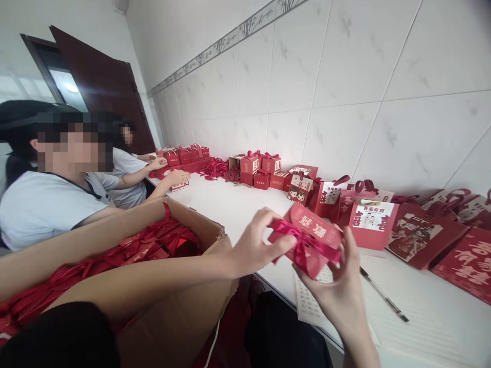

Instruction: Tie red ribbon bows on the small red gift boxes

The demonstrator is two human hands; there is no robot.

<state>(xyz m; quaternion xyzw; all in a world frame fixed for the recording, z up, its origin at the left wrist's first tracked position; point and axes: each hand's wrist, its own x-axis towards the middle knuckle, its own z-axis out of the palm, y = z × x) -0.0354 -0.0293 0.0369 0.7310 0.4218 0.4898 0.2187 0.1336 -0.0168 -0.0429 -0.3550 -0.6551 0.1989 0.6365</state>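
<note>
The person's left hand [255, 248] pinches the left end of a red cardboard gift box [320, 225] tied with shiny crimson ribbon [301, 244]; the right hand [339, 291] cradles its right end, above the white table [226, 197]. Squeezing hard could dent the walls, tugging the ribbon might loosen its bow, and a slack grip could drop the box.

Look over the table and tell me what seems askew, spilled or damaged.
Nothing looks clearly spilled or damaged. The untidiest spot on the table is the heap of loose red ribbons, tangled beside the stacked boxes. The gift box is tilted, but the left hand and right hand are holding it.
</note>
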